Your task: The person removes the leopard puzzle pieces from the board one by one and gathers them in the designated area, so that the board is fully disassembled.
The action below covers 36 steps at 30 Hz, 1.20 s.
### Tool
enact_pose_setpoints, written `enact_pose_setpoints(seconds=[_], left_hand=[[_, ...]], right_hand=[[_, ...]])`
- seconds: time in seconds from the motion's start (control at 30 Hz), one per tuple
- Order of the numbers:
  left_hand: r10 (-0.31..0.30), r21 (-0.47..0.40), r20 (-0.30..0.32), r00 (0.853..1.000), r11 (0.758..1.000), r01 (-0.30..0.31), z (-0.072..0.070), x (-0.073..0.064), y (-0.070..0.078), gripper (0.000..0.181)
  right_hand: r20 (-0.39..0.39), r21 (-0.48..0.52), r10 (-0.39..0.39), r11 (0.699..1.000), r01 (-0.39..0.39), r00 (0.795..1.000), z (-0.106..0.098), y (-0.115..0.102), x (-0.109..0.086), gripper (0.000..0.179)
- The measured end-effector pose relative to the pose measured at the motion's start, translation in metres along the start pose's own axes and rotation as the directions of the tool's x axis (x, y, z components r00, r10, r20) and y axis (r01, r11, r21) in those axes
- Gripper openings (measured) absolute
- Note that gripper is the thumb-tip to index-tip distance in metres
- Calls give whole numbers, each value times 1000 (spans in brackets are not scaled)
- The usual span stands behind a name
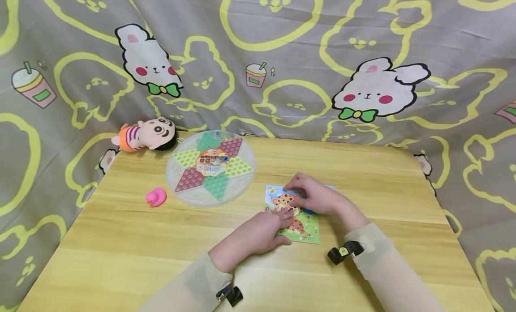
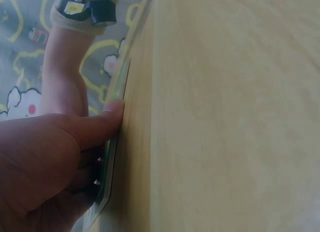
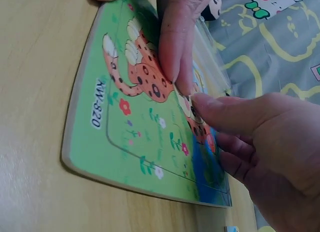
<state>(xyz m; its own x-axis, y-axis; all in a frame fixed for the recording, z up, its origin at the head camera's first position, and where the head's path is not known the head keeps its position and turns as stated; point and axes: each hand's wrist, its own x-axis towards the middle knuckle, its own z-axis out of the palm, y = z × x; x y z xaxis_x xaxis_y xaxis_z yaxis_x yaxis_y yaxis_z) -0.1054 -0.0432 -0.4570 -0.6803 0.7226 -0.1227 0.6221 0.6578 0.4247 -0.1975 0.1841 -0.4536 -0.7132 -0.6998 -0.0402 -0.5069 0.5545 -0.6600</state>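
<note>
A thin puzzle board [image 1: 312,233] lies on the table, showing a spotted orange leopard [image 3: 150,74] on a green and blue ground. My left hand [image 1: 264,231] comes in from the near left. Its straight fingers press on the leopard, and its thumb lies by the near edge of the board, as the left wrist view shows. From the right, my right hand [image 1: 322,198] reaches over the upper part. Its thumb touches the leopard's head, and its index finger rests farther up, apart from the thumb. Its other fingers and the blue part beneath are partly hidden.
A round Chinese checkers board [image 1: 238,186] with a coloured star lies left of the puzzle. Beside it sits a pink toy duck [image 1: 156,197]. A plush doll [image 1: 147,134] lies at the back left corner. A patterned curtain [image 1: 290,57] hangs behind the table [image 1: 133,249].
</note>
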Motion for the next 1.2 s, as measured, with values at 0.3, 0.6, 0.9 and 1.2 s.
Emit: enact_pose_setpoints(seconds=[0.3,0.6,0.9,1.2], left_hand=[[-10,-7,11,1000,1000,10,-1,3,0,64],[3,-21,-1,1000,1000,-3,-1,3,-2,63],[3,-37,-4,1000,999,-3,0,2,-1,63],[-2,-45,-4,1000,999,2,0,1,-1,63]], right_hand=[[31,-48,-3,999,4,1000,0,-3,4,36],[92,-57,24,998,-18,995,-6,-2,10,33],[118,-65,8,998,0,993,-10,0,10,39],[156,-72,12,997,-1,988,-13,-1,14,38]])
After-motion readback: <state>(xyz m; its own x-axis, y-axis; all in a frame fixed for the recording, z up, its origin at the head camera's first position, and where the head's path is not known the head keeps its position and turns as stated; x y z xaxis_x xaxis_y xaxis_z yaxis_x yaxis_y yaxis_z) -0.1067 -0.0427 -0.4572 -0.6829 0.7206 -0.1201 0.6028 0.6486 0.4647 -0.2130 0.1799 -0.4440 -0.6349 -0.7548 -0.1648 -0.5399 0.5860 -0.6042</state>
